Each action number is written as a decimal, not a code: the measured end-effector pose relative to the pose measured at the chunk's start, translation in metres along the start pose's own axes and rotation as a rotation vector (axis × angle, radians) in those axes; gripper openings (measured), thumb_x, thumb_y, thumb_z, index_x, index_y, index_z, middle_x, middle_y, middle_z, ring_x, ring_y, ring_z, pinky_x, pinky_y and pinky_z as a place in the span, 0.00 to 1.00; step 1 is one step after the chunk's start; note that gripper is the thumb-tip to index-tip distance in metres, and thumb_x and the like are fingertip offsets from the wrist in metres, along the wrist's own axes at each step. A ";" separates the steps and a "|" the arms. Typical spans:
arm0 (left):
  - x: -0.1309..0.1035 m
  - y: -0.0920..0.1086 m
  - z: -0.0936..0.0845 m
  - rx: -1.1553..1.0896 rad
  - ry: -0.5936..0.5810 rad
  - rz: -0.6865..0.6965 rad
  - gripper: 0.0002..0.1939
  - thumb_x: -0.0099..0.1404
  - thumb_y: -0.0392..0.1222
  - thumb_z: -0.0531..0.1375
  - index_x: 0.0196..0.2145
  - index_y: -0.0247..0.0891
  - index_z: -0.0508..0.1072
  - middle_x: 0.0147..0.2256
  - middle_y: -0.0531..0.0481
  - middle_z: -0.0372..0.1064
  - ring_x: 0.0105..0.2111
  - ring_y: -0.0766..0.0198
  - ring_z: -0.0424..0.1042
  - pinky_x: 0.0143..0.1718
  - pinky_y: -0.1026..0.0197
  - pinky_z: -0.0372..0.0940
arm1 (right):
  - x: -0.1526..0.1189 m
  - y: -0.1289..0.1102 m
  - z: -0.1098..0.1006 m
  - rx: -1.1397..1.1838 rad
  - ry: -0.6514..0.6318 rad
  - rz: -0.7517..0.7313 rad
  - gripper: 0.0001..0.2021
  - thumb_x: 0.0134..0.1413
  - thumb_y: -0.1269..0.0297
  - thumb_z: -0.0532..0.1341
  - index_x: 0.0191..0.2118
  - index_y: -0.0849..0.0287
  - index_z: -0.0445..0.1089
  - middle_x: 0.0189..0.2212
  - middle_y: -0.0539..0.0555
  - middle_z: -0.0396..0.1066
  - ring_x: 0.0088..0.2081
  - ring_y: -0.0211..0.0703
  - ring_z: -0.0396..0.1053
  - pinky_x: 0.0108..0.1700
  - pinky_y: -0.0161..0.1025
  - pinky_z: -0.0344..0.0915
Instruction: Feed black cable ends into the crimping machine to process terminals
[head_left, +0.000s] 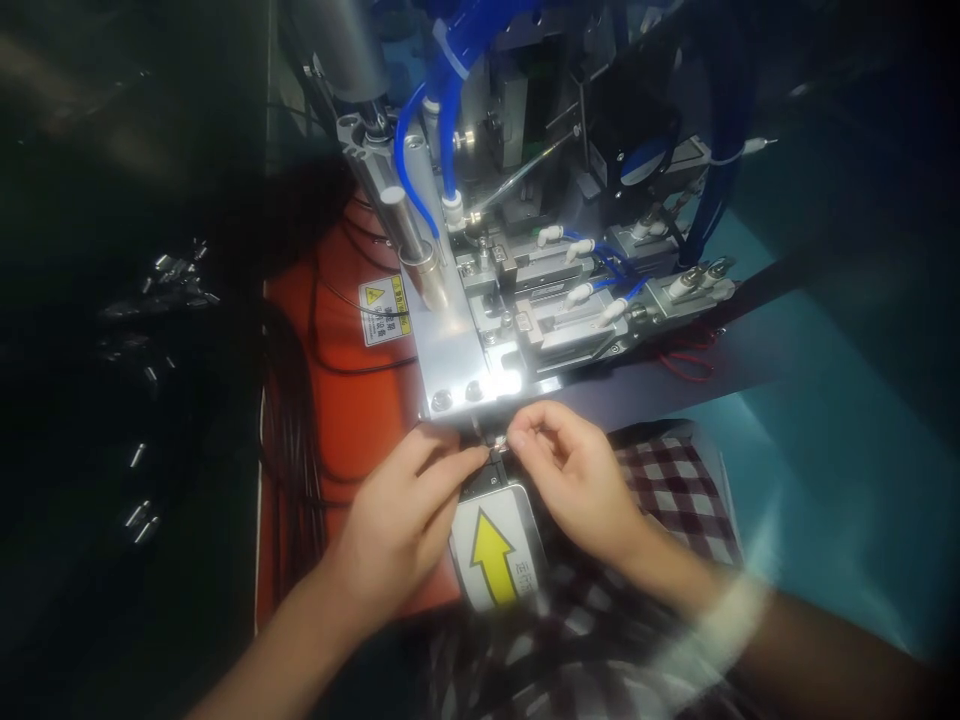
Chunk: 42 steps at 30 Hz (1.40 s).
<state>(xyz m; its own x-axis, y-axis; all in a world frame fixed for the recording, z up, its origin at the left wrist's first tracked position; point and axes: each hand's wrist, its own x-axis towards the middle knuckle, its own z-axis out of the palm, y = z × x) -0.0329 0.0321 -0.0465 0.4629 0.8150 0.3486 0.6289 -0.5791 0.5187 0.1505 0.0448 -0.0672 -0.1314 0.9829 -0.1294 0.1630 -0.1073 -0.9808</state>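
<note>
My left hand (409, 495) and my right hand (574, 465) meet just below the front edge of a metal machine plate (457, 370). Between their fingertips sits a small shiny piece (499, 443), too small to name. The thumb and index finger of my right hand pinch at it from the right. From the left, the fingertips of my left hand press close to it, partly hiding what they grip. Directly under the fingers is a dark slotted holder (491, 475), at the head of a white plate with a yellow arrow (493, 555).
Behind the hands stand pneumatic cylinders (574, 335) with blue air hoses (450, 110). Black cables (296, 450) run down the orange base (337, 400), which bears a warning label (384, 310). Several small shiny parts (180, 275) lie scattered at left. Checkered cloth (682, 490) shows beside my right wrist.
</note>
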 end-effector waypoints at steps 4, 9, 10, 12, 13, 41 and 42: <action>-0.001 -0.001 0.001 -0.002 -0.006 -0.008 0.13 0.65 0.23 0.54 0.43 0.27 0.75 0.39 0.45 0.65 0.39 0.68 0.67 0.40 0.70 0.64 | 0.002 0.000 -0.003 0.130 -0.042 0.154 0.06 0.57 0.63 0.60 0.32 0.60 0.68 0.26 0.51 0.68 0.25 0.39 0.64 0.26 0.36 0.60; -0.002 0.000 0.001 -0.016 -0.009 -0.023 0.13 0.65 0.24 0.53 0.44 0.28 0.74 0.38 0.45 0.65 0.39 0.68 0.68 0.40 0.70 0.65 | -0.004 0.002 -0.012 0.030 0.059 0.040 0.05 0.58 0.65 0.60 0.34 0.58 0.72 0.31 0.52 0.70 0.29 0.39 0.67 0.29 0.35 0.62; -0.002 0.000 0.000 -0.016 -0.009 -0.023 0.13 0.65 0.24 0.53 0.44 0.29 0.74 0.38 0.45 0.65 0.39 0.68 0.68 0.40 0.70 0.65 | -0.007 0.003 -0.013 -0.011 0.079 -0.011 0.04 0.58 0.66 0.60 0.35 0.58 0.72 0.31 0.52 0.70 0.30 0.39 0.67 0.29 0.35 0.62; -0.002 0.001 0.000 -0.017 -0.010 -0.023 0.13 0.65 0.24 0.53 0.43 0.28 0.75 0.38 0.45 0.65 0.39 0.68 0.68 0.40 0.69 0.65 | -0.011 0.005 -0.014 -0.079 0.100 -0.099 0.04 0.58 0.68 0.60 0.36 0.57 0.73 0.32 0.51 0.70 0.30 0.38 0.66 0.30 0.35 0.62; -0.001 0.001 0.000 -0.019 -0.009 -0.021 0.13 0.65 0.25 0.53 0.43 0.28 0.75 0.38 0.45 0.65 0.39 0.68 0.68 0.40 0.69 0.66 | -0.012 0.006 -0.013 -0.098 0.102 -0.124 0.04 0.58 0.69 0.60 0.37 0.57 0.73 0.31 0.51 0.69 0.29 0.37 0.66 0.29 0.34 0.61; -0.003 -0.001 0.002 -0.013 0.010 -0.032 0.15 0.65 0.24 0.52 0.45 0.33 0.73 0.40 0.47 0.65 0.39 0.69 0.68 0.40 0.71 0.66 | 0.000 0.004 -0.009 -0.023 -0.085 -0.028 0.06 0.61 0.67 0.56 0.32 0.58 0.66 0.29 0.51 0.66 0.32 0.41 0.64 0.34 0.38 0.62; -0.005 -0.002 0.003 -0.021 0.016 -0.038 0.15 0.66 0.24 0.52 0.46 0.34 0.72 0.40 0.47 0.64 0.40 0.68 0.68 0.41 0.71 0.66 | 0.000 0.004 -0.009 -0.025 -0.088 -0.025 0.06 0.61 0.67 0.56 0.32 0.58 0.66 0.29 0.50 0.66 0.32 0.41 0.64 0.34 0.38 0.62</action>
<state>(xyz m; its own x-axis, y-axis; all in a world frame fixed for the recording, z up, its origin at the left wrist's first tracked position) -0.0341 0.0291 -0.0514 0.4286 0.8368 0.3408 0.6327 -0.5472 0.5480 0.1598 0.0454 -0.0701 -0.2207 0.9682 -0.1181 0.1827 -0.0779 -0.9801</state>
